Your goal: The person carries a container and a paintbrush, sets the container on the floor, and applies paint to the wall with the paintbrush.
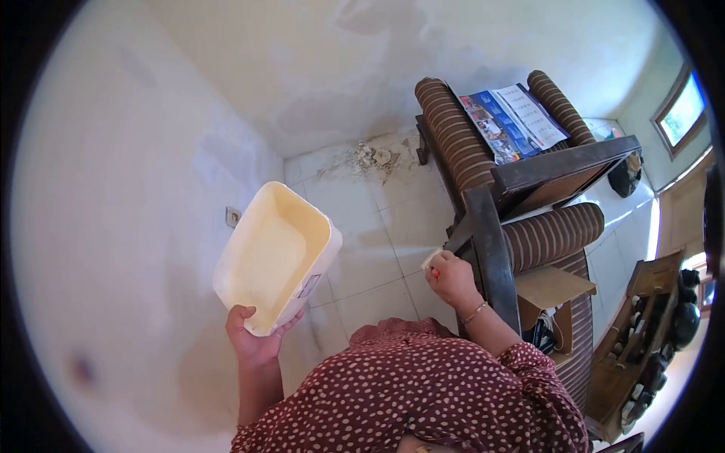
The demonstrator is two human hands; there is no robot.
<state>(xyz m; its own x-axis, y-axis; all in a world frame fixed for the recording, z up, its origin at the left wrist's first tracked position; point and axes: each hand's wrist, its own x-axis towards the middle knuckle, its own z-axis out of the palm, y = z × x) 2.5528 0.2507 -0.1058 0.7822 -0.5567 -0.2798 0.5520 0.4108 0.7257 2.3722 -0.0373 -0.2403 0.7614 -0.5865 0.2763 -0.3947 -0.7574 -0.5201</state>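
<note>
My left hand [260,337] grips the lower end of a cream plastic tub [323,260], thumb over the rim and fingers under it. The tub is tilted with its open side showing, and its inside looks bare. My right hand [451,281] is closed beside the dark wooden chair frame, around a small thing with a pale end [432,259] and a bit of red at the fingers. Most of that thing is hidden in my fist.
Crumbled plaster debris [375,159] lies on the tiled floor by the stained wall. A striped cushioned chair [458,136] holds a printed calendar [513,121]. A cardboard box [555,291] sits on striped cushions at right. A wall socket [233,217] is left of the tub.
</note>
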